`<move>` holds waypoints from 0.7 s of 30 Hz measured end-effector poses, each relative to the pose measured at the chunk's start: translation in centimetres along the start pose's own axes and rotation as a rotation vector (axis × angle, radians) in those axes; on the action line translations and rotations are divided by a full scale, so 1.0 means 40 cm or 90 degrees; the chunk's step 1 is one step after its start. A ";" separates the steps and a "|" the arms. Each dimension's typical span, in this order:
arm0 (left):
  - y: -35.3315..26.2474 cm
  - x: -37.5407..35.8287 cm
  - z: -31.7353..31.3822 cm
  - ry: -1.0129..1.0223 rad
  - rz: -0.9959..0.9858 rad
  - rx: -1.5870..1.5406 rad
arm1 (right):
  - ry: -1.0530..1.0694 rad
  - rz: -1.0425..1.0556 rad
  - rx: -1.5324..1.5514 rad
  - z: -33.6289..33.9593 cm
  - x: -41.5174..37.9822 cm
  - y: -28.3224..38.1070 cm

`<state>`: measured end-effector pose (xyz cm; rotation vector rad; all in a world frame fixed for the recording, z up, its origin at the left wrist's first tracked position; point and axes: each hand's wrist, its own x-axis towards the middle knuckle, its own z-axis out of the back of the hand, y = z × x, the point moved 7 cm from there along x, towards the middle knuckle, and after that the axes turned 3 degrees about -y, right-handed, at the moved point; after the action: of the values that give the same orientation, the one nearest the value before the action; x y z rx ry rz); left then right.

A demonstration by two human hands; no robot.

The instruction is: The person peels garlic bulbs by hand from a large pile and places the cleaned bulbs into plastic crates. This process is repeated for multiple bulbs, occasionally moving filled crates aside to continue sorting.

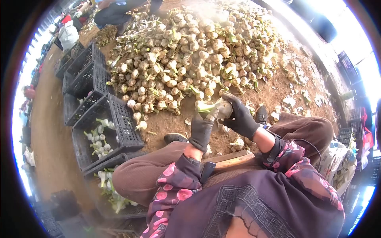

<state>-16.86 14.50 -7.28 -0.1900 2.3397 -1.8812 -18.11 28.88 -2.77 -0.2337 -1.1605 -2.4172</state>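
Note:
Both my hands wear dark gloves and meet in front of my knees. My left hand [202, 127] is closed around the green-white stem end of a garlic bulb [224, 108]. My right hand [243, 118] wraps the bulb's other side, its fingers curled over the top. The bulb's papery skin shows between the hands; part of it is hidden by the fingers. A wooden piece [230, 160] lies across my lap below the hands. Just beyond the hands rises a large heap of garlic bulbs [190, 59] with dry, dirty skins.
Black plastic crates [131, 119] line my left side, some holding cleaned white garlic [100, 139]. Peeled skins [291, 101] litter the dirt floor to the right. A person [113, 15] sits behind the heap. A whitish sack [337, 162] stands by my right knee.

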 end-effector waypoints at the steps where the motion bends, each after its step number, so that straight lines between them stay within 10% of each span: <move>1: 0.003 0.001 0.005 -0.011 0.015 0.018 | 0.031 -0.052 0.028 -0.003 -0.001 -0.001; 7: 0.019 -0.014 0.010 -0.018 0.207 -0.055 | 0.014 0.076 -0.069 0.001 -0.003 0.050; 21: 0.069 -0.009 -0.005 0.133 0.194 -0.248 | -0.006 -0.007 -0.071 0.030 -0.004 0.040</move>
<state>-16.58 15.35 -9.94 0.3248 2.6690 -1.3532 -17.27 28.99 -0.95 -0.2743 -1.0351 -2.4961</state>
